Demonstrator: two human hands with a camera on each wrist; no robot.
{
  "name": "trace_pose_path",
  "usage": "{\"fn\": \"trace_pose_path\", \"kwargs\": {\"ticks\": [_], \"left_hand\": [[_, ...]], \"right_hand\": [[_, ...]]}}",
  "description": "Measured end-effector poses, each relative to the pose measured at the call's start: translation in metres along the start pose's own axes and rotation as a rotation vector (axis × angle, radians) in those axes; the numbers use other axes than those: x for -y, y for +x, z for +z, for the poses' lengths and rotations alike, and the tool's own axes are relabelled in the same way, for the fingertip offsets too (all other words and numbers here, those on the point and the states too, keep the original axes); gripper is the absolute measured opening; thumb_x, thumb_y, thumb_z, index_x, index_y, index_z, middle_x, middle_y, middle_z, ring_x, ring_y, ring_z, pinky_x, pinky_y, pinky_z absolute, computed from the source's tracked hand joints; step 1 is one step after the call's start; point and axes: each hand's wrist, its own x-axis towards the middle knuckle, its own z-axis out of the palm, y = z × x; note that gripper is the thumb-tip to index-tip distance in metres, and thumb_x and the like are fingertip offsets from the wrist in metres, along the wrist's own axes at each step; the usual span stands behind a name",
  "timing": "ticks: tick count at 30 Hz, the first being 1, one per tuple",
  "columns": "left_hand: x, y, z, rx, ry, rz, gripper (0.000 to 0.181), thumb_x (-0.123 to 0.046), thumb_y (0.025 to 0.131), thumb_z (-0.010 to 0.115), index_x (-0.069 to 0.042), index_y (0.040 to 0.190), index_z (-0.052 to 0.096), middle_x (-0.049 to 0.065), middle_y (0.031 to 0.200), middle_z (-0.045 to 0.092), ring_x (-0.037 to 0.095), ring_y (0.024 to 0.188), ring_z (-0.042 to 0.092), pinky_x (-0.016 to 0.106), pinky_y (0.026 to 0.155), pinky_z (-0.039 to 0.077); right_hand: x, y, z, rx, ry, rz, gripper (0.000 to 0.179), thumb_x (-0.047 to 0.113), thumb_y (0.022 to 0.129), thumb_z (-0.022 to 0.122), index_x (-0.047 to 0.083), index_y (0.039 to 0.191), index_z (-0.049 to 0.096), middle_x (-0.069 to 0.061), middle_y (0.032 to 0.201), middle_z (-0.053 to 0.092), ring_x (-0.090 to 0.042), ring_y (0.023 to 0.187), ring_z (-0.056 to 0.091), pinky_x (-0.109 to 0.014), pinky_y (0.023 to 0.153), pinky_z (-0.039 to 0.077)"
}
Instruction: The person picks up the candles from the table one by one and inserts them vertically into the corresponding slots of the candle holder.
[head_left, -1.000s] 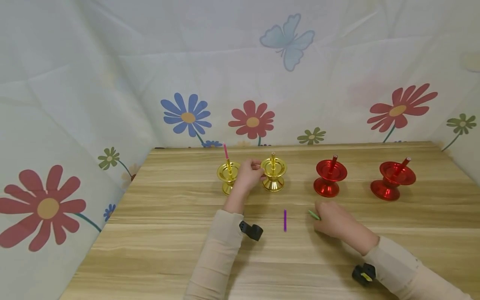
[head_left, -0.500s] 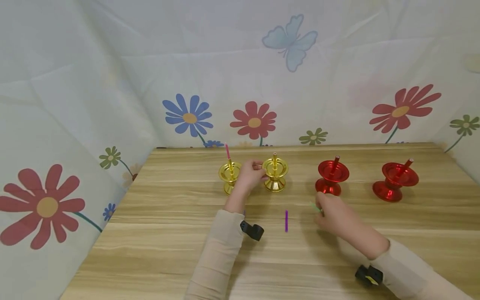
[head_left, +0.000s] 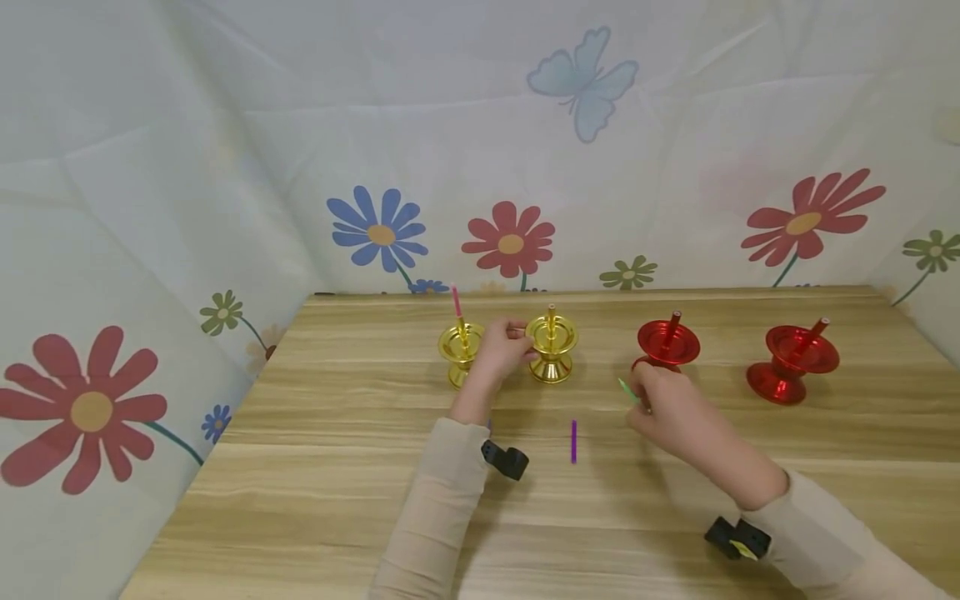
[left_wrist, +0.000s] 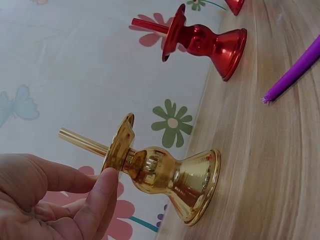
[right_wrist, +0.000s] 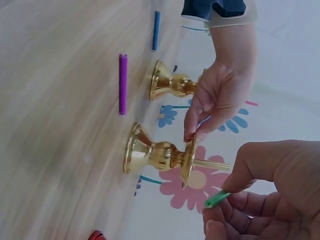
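My left hand (head_left: pixel 504 348) pinches the dish rim of a gold candlestick (head_left: pixel 551 367), which stands upright with a bare stem. Thumb and index finger meet at the rim in the left wrist view. A thin green candle (right_wrist: pixel 216 199) is pinched between thumb and fingers of my right hand (head_left: pixel 671 404), raised over the table in front of a red candlestick (head_left: pixel 667 342). Left of my left hand, partly hidden by it, another gold candlestick (head_left: pixel 454 346) carries a pink candle (head_left: pixel 456 302). A purple candle (head_left: pixel 573 442) lies on the wood between the hands.
A second red candlestick (head_left: pixel 780 379) stands at the right. In the right wrist view a blue candle (right_wrist: pixel 156 31) lies on the table, mostly hidden by the left arm in the head view. A flowered cloth (head_left: pixel 420 125) hangs behind the table (head_left: pixel 300 517).
My right hand has lifted the green candle from near the tabletop, and the candle's tip now points up and left. The left hand keeps its hold on the gold candlestick.
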Motion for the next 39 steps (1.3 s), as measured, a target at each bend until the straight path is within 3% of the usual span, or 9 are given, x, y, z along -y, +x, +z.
{"fn": "trace_pose_path", "kwargs": {"ticks": [8, 17, 29, 35, 39], "left_hand": [[0.001, 0.001, 0.000, -0.003, 0.008, 0.004, 0.033, 0.006, 0.090, 0.053, 0.010, 0.123, 0.051, 0.016, 0.104, 0.052, 0.017, 0.080, 0.055, 0.034, 0.085, 0.056], [0.000, -0.001, 0.000, 0.001, 0.033, 0.019, 0.032, 0.004, 0.091, 0.054, 0.009, 0.123, 0.051, 0.020, 0.110, 0.052, 0.017, 0.080, 0.057, 0.024, 0.076, 0.057], [-0.001, -0.001, -0.001, -0.006, -0.007, 0.020, 0.033, 0.006, 0.091, 0.053, 0.011, 0.123, 0.051, 0.012, 0.100, 0.048, 0.015, 0.078, 0.054, 0.029, 0.080, 0.057], [0.002, 0.001, -0.001, -0.005, -0.024, 0.021, 0.033, 0.008, 0.090, 0.054, 0.012, 0.122, 0.051, 0.008, 0.094, 0.045, 0.015, 0.076, 0.052, 0.037, 0.087, 0.055], [0.003, 0.002, -0.001, -0.009, -0.033, 0.018, 0.032, 0.009, 0.089, 0.054, 0.012, 0.121, 0.051, 0.007, 0.092, 0.043, 0.013, 0.075, 0.051, 0.032, 0.083, 0.057]], "right_hand": [[0.005, 0.006, -0.002, -0.106, 0.005, -0.076, 0.019, -0.007, 0.068, 0.060, 0.004, 0.081, 0.053, -0.001, 0.066, 0.048, -0.013, 0.061, 0.043, -0.022, 0.052, 0.038], [0.008, 0.013, -0.009, -0.125, 0.054, -0.049, 0.018, -0.008, 0.072, 0.062, 0.001, 0.087, 0.056, -0.004, 0.072, 0.054, -0.016, 0.066, 0.048, -0.024, 0.055, 0.042], [0.014, 0.027, -0.007, -0.133, 0.115, -0.079, 0.024, -0.006, 0.076, 0.059, -0.001, 0.100, 0.057, -0.007, 0.074, 0.058, -0.016, 0.067, 0.051, -0.025, 0.058, 0.048], [0.010, 0.032, 0.000, -0.208, 0.111, -0.117, 0.027, -0.007, 0.076, 0.058, -0.002, 0.102, 0.056, -0.008, 0.074, 0.059, -0.016, 0.067, 0.052, -0.026, 0.059, 0.050], [0.009, 0.035, 0.003, -0.244, 0.122, -0.141, 0.033, -0.008, 0.075, 0.057, -0.002, 0.107, 0.055, -0.006, 0.072, 0.058, -0.015, 0.066, 0.052, -0.024, 0.057, 0.048]]}}
